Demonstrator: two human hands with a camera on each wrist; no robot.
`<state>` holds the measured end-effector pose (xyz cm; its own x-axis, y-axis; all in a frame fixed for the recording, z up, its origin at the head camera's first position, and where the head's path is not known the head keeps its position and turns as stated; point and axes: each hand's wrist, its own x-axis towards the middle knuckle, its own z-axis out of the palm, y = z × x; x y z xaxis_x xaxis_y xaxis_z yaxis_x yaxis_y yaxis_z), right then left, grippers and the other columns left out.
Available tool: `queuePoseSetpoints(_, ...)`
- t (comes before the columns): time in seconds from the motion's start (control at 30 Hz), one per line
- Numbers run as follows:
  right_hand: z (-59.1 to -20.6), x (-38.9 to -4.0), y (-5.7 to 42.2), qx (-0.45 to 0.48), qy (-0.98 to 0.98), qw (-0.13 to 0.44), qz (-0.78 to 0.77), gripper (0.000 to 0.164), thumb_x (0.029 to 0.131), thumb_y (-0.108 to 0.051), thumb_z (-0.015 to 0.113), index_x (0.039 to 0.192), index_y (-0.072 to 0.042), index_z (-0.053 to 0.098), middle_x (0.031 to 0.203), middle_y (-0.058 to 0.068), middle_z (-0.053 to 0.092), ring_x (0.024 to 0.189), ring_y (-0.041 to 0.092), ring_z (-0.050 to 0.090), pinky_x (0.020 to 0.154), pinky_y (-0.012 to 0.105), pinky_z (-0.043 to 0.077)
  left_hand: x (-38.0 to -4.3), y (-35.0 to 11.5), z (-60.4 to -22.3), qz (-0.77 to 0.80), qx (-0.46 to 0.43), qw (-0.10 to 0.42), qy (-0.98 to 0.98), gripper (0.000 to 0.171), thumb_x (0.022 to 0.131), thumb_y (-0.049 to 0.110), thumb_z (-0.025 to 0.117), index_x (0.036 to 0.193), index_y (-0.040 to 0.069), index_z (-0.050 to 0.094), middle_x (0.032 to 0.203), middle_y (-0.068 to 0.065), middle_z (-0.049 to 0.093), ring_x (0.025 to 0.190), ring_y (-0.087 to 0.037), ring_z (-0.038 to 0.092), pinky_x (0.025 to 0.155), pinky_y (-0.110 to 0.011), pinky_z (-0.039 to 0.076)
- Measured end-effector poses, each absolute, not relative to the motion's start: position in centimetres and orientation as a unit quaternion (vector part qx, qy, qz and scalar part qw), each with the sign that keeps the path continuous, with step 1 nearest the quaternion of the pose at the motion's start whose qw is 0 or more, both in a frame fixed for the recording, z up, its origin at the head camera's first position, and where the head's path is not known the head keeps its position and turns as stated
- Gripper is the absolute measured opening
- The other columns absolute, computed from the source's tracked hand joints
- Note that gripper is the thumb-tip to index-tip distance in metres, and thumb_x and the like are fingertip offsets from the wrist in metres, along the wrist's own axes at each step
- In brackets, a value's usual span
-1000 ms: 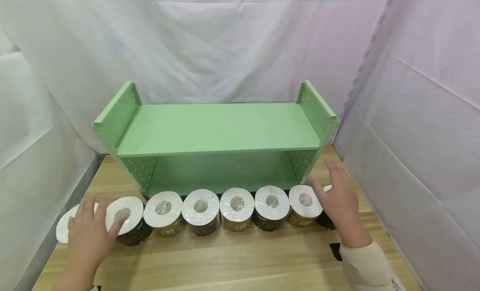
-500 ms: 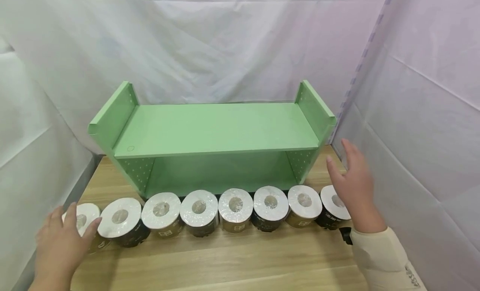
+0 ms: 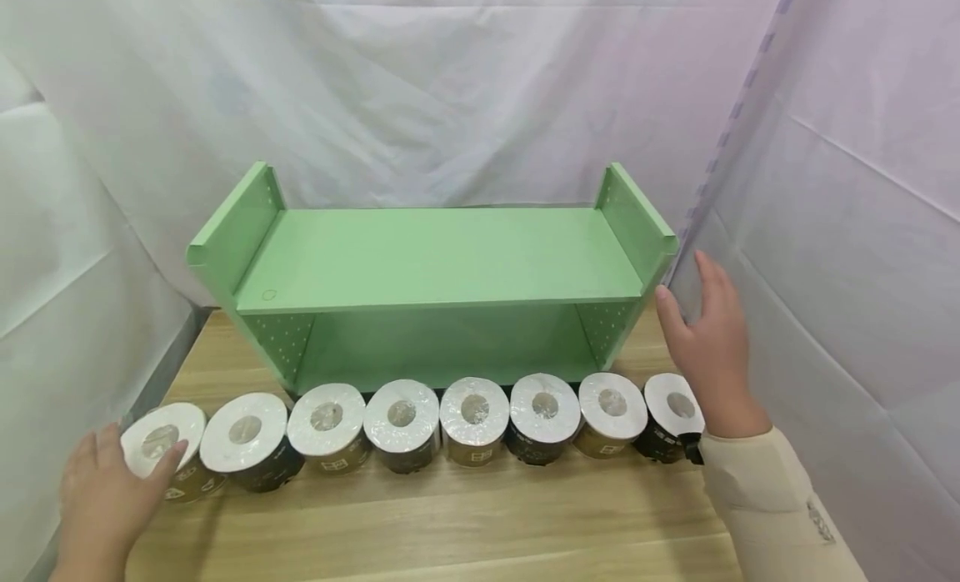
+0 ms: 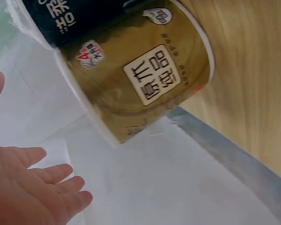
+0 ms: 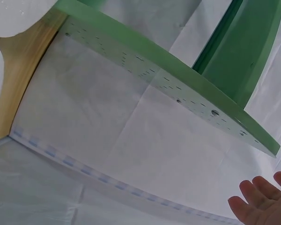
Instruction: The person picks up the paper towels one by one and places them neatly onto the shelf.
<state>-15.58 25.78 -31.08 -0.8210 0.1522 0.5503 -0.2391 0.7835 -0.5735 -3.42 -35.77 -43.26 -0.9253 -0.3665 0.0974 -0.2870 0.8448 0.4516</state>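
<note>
Wrapped toilet paper rolls stand upright in a row before a green shelf unit [image 3: 442, 257], white ends up, in gold or black wrappers. My left hand [image 3: 108, 490] is beside the leftmost roll [image 3: 191, 478], its thumb overlapping that roll's top in the head view. In the left wrist view, the left hand [image 4: 33, 187] has its fingers spread, apart from the gold-wrapped roll [image 4: 117, 89]. My right hand [image 3: 712, 348] is raised beside the shelf's right end, thumb apart from the fingers, holding nothing. The right wrist view shows the right hand's fingers [image 5: 255, 192] below the perforated side panel [image 5: 178, 70].
The rightmost black-wrapped roll [image 3: 660, 440] stands below my right wrist, where a black strap [image 3: 692, 447] shows. The wooden table [image 3: 450, 524] extends in front of the row. White cloth [image 3: 450, 90] hangs behind and along both sides.
My left hand has moved left and toward me from above the left rolls. My right hand has moved right and farther back, uncovering the rightmost roll. The leftmost roll sits slightly nearer its neighbour.
</note>
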Motion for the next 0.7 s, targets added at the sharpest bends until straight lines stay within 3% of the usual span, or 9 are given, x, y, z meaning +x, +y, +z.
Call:
queuePoseSetpoints(0.33,-30.2,-17.1,25.7,0.045,-0.894,0.303,0.327,0.061,0.094,-0.030,0.054,0.147,-0.004,0.037,0.150,0.018,0.037,0.139,0.035,0.032,0.113,0.053,0.024,-3.7,-36.3,-44.0,-0.279,0.205,0.090,-0.934,0.090,0.094,0.036,0.050,0.141,-0.022,0.001,0.144,-0.047,0.004,0.138,-0.058,-0.004,0.111,-0.064,0.001)
queuePoseSetpoints(0.57,-30.0,-17.8,25.9,0.042,-0.901,0.285,0.325,0.061,0.095,-0.029,0.052,0.149,-0.006,0.034,0.152,0.016,0.035,0.141,0.035,0.030,0.113,0.054,0.023,-3.9,-36.8,-44.6,-0.302,0.221,0.097,-0.922,0.085,0.093,0.031,0.050,0.140,-0.024,0.005,0.140,-0.049,0.011,0.135,-0.060,0.005,0.112,-0.062,0.004)
queuePoseSetpoints(0.7,-29.9,-18.3,25.7,0.055,-0.902,0.284,0.320,0.059,0.096,-0.028,0.051,0.149,-0.007,0.035,0.152,0.016,0.036,0.140,0.035,0.031,0.113,0.054,0.023,-3.8,-37.2,-44.8,-0.319,0.239,0.075,-0.914,0.083,0.090,0.024,0.050,0.140,-0.024,0.003,0.139,-0.049,0.011,0.132,-0.061,0.010,0.111,-0.063,0.009)
